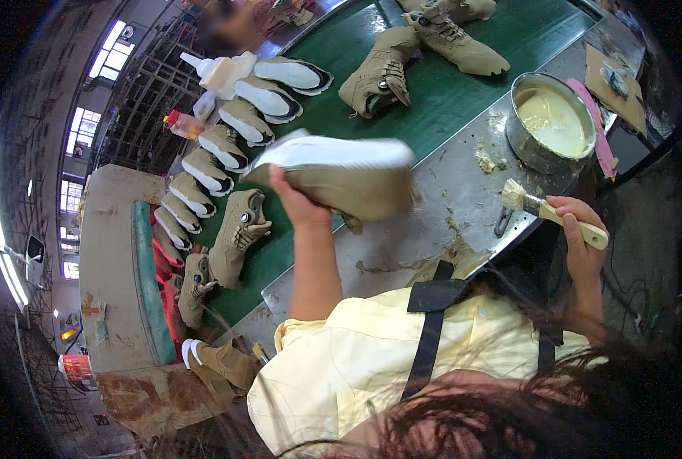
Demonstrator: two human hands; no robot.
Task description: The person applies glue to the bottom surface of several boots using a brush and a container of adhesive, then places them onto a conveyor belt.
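Observation:
A tan shoe upper (341,183), blurred and with its white underside turned up, is held in my left hand (303,203) above the edge of the green conveyor belt (295,244). My right hand (583,229) grips the pale handle of a flat paintbrush (533,203); its bristles point left and look coated. Beyond the brush stands a metal pot (550,123) with creamy liquid in it, on the metal ledge (386,252). Several more tan shoe uppers (269,97) lie in a curved row along the belt's far side, white undersides showing.
Tan shoes with laces (381,74) rest on the belt. A squeeze bottle (226,72) and a red-capped bottle (185,125) stand behind the row. At left, the belt runs into a machine housing (111,258) with red light inside. A person (226,26) is across the belt.

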